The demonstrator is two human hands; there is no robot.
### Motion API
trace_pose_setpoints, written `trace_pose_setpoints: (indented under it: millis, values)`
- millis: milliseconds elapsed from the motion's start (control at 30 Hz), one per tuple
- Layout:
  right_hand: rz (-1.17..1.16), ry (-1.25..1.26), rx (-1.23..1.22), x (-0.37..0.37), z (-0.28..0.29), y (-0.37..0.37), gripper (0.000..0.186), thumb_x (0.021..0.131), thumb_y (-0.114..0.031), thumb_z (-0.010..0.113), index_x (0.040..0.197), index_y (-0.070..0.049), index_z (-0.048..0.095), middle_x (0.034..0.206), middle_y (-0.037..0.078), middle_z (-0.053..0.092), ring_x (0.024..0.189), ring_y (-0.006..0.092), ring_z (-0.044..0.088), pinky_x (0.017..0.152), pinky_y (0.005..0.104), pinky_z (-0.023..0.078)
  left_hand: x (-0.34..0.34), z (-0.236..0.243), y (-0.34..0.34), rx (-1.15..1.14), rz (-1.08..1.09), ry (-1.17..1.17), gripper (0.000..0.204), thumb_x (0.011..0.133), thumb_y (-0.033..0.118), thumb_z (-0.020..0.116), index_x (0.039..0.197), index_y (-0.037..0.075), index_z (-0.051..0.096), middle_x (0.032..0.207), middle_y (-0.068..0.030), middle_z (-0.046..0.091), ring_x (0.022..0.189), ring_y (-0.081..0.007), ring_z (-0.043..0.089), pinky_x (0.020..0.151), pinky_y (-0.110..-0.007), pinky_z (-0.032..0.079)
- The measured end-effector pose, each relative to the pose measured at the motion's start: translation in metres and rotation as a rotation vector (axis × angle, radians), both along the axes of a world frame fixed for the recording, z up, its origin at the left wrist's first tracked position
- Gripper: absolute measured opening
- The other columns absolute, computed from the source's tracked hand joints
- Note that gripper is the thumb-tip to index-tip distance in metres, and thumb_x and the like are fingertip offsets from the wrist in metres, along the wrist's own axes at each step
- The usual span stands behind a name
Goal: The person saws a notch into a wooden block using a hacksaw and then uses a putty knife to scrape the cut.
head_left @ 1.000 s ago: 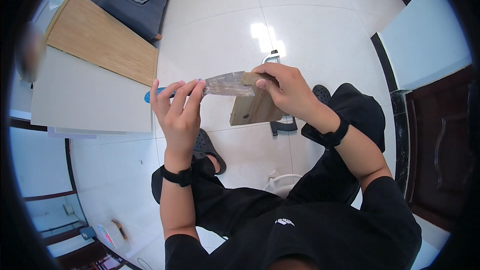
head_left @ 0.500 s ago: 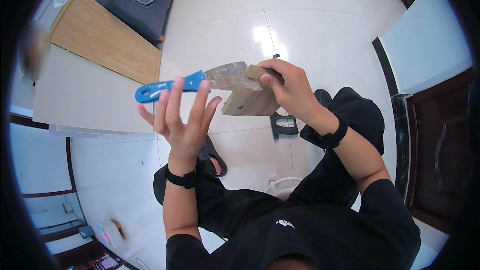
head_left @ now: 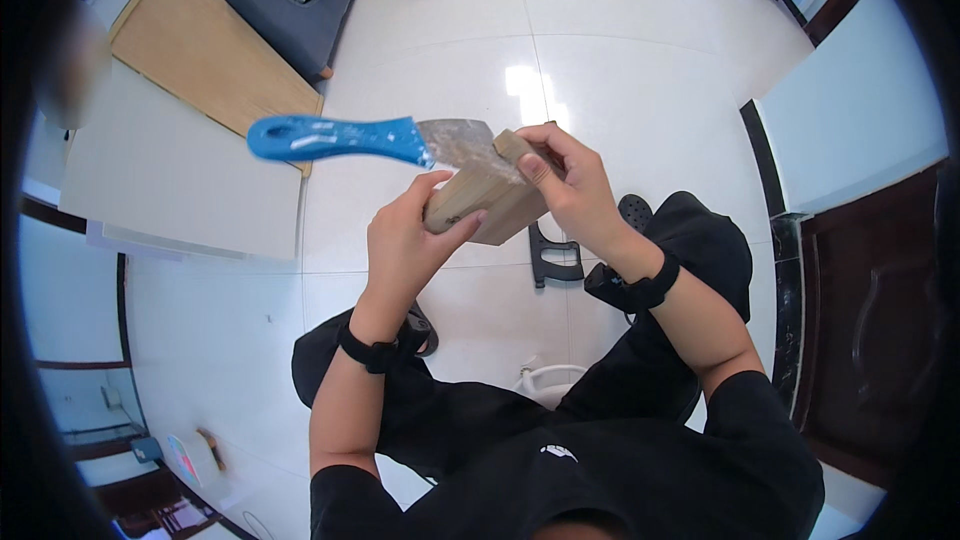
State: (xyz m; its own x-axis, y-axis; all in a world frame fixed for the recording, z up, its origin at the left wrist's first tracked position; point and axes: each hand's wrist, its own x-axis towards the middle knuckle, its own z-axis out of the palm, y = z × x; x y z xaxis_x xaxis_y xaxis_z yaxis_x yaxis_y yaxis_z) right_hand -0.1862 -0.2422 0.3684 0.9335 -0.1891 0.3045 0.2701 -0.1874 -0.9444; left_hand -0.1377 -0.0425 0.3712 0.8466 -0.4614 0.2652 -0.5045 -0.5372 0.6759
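Observation:
A putty knife (head_left: 340, 140) with a blue, paint-flecked handle points left above the hands. Its stained metal blade lies against the top of a pale wooden block (head_left: 505, 210), next to a small strip of wood (head_left: 511, 146). My left hand (head_left: 400, 235) is closed round the block's left end, thumb on the near face and fingers behind. With my right hand (head_left: 580, 190) I grip the block's right end, thumb pressing by the strip. No hand is on the blue handle. Exactly how blade, strip and block join is partly covered by my right fingers.
Below the block, a black D-shaped tool handle (head_left: 556, 266) lies on the tiled floor. A wood-topped white cabinet (head_left: 190, 160) stands at left, a grey sofa (head_left: 290, 15) beyond it. A white rounded object (head_left: 550, 390) is between my legs; a dark door (head_left: 870, 310) is at right.
My left hand has come down from its spread position by the blue handle and closed on the block's left end. The block has tilted, and the handle has swung up and left.

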Motion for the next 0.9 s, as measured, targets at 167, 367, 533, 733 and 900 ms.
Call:
trace_pose_setpoints:
  millis: [167,367,533,733,900]
  values:
    - [0.003,0.008,-0.038,0.000,-0.007,0.010,0.019,0.094,-0.013,0.057,0.108,0.000,0.061,0.094,0.010,0.066,0.086,0.0168,0.060,0.080,0.0286,0.047,0.002,-0.004,-0.006,0.086,0.002,0.174,0.038,0.070,0.030,0.083,0.093,0.003,0.070,0.073,-0.0111,0.070,0.064,-0.0211,0.069,0.062,-0.028,0.053]
    - [0.011,0.115,-0.288,0.010,0.004,-0.008,0.031,0.098,-0.025,0.051,0.113,0.000,0.061,0.104,0.012,0.066,0.098,0.0205,0.062,0.088,0.0329,0.047,0.006,-0.003,-0.004,0.321,0.054,0.255,0.040,0.069,0.040,0.081,0.088,0.005,0.073,0.070,-0.0123,0.069,0.062,-0.0232,0.068,0.060,-0.030,0.052]
    - [0.126,0.136,-0.073,0.013,0.015,-0.013,0.056,0.095,-0.047,0.051,0.130,-0.002,0.053,0.127,0.016,0.058,0.120,0.0268,0.053,0.101,0.0370,0.040,-0.002,-0.036,-0.004,0.557,-0.116,0.069,0.038,0.071,0.046,0.076,0.078,0.009,0.072,0.064,-0.0114,0.065,0.057,-0.0281,0.064,0.055,-0.035,0.050]
    - [0.101,0.436,0.011,0.030,-0.011,-0.019,0.075,0.093,-0.056,0.048,0.141,0.000,0.038,0.137,0.020,0.047,0.129,0.0259,0.043,0.109,0.0362,0.032,-0.017,-0.055,-0.008,0.632,-0.214,-0.093,0.036,0.070,0.044,0.076,0.067,0.010,0.064,0.058,-0.0100,0.061,0.057,-0.0296,0.063,0.051,-0.038,0.048]
    - [-0.020,0.290,0.087,0.019,0.001,-0.060,0.067,0.096,-0.053,0.041,0.138,-0.001,0.043,0.132,0.019,0.052,0.129,0.0259,0.045,0.111,0.0358,0.029,0.005,-0.048,0.018,0.741,-0.057,-0.237,0.033,0.069,0.039,0.077,0.066,0.010,0.062,0.057,-0.0109,0.060,0.056,-0.0291,0.063,0.050,-0.038,0.048]
